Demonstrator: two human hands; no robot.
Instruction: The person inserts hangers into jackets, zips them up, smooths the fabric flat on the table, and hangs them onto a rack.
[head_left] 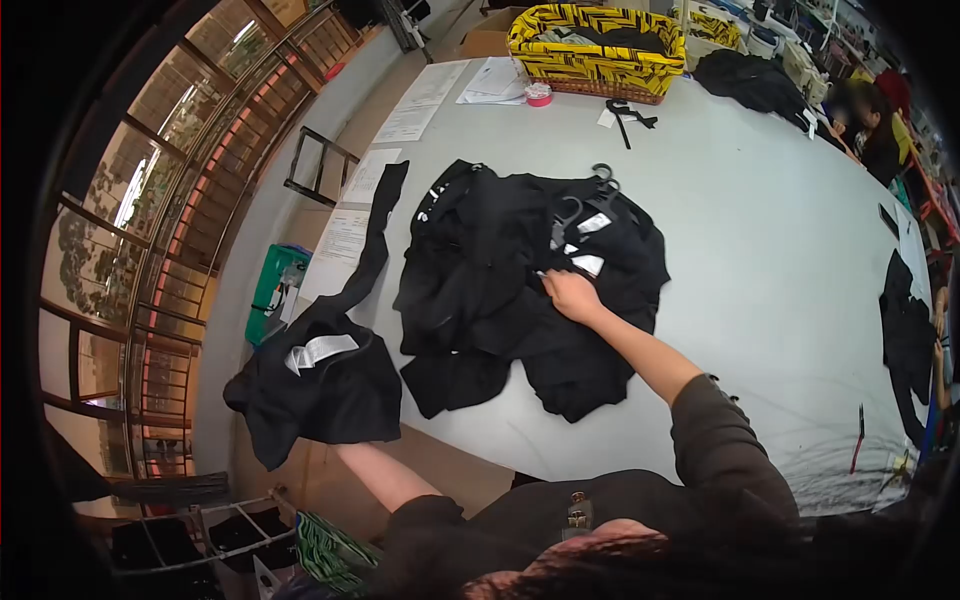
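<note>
Several black garments (470,270) lie in a heap on the grey-white table, with grey hangers (604,180) and white labels (586,265) showing at their right side. My right hand (572,295) is closed on the black cloth in the middle of this heap, just below the labels. A small pale bit shows at its fingertips, too small to name. Past the table's left edge, another black garment (330,385) with a silvery-white strip (320,351) covers my left hand. Only the left forearm (385,475) shows, so those fingers are hidden. A long black piece trails from that garment onto the table.
A yellow-and-black lined basket (597,85) stands at the far edge beside papers (495,82) and a pink-and-white tape roll (538,95). More black clothing (750,80) lies far right, near another person (880,130). A green crate (272,295) sits beyond the left edge.
</note>
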